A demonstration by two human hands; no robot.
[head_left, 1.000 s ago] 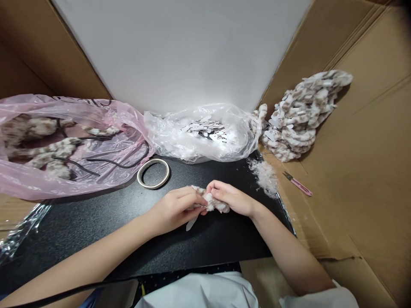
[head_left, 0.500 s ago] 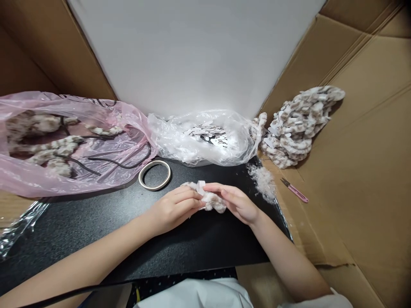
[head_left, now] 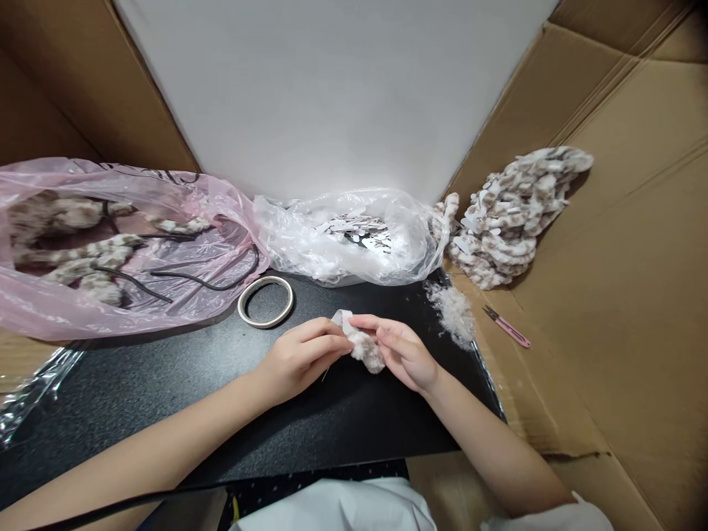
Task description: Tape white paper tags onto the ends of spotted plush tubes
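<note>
A small fluffy white-and-brown furry strip [head_left: 367, 352] is between my two hands, over the black tabletop. A whitish translucent strip, perhaps tape [head_left: 341, 319], curls up from its far end. My left hand [head_left: 303, 355] is closed, its fingertips pinched at the fur's left side, and a thin pale end sticks out beneath them. My right hand [head_left: 406, 352] holds the fur's right side between thumb and fingers, its index finger touching the curled strip. The fingers hide part of the fur.
A tape roll [head_left: 265, 302] lies left of my hands. Behind are a pink bag [head_left: 221, 199] with furry pieces and black cords, and a clear bag [head_left: 293, 243] of flat white pieces. Rightward are loose fluff [head_left: 452, 316], pink-handled snips [head_left: 507, 328] and a furry pile [head_left: 514, 221].
The fur has turned, with its near end hanging a little lower. More of the whitish strip shows, shifted slightly left. My right hand has moved a little to the left.
</note>
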